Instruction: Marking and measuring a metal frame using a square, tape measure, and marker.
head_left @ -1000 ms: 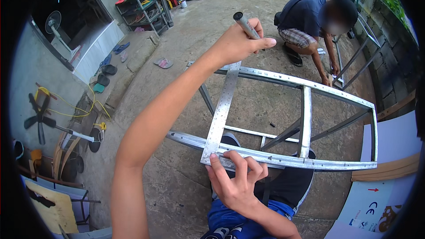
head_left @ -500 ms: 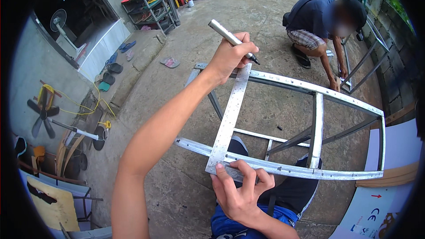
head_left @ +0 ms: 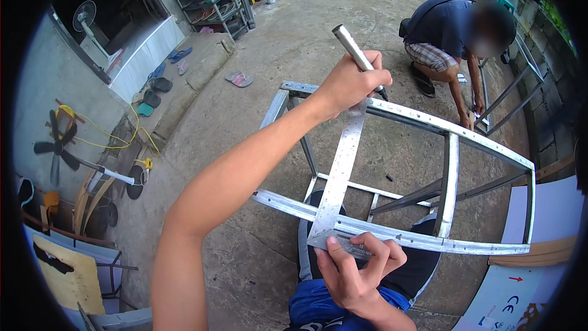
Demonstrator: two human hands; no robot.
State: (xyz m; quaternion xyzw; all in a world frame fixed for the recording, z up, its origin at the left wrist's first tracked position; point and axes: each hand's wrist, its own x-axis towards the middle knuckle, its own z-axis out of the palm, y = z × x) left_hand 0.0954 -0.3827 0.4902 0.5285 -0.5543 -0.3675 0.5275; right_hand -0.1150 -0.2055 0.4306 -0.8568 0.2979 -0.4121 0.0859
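A metal frame (head_left: 450,184) of square tubing, with rails and crossbars, stands in front of me over my knees. Across its near and far rails lies a steel carpenter's square (head_left: 343,175). My right hand (head_left: 361,270) presses the near corner of the square with its thumb, fingers curled at the near rail. In my left hand (head_left: 352,83), closed at the far rail, is a silver marker (head_left: 351,43), its black tip pointing down by the far end of the square. Whether the tip touches metal I cannot tell.
A person (head_left: 444,37) crouches at the far right, hands at another metal frame (head_left: 511,95). On the concrete lie a small black piece (head_left: 389,178) and a slipper (head_left: 239,79). A shoe rack (head_left: 214,6), fan blades (head_left: 56,147) and a yellow cord (head_left: 113,145) are to the left.
The square has slid a little to the right along the rails, together with both hands and the marker. The view has also shifted slightly. The crouching person stays in place.
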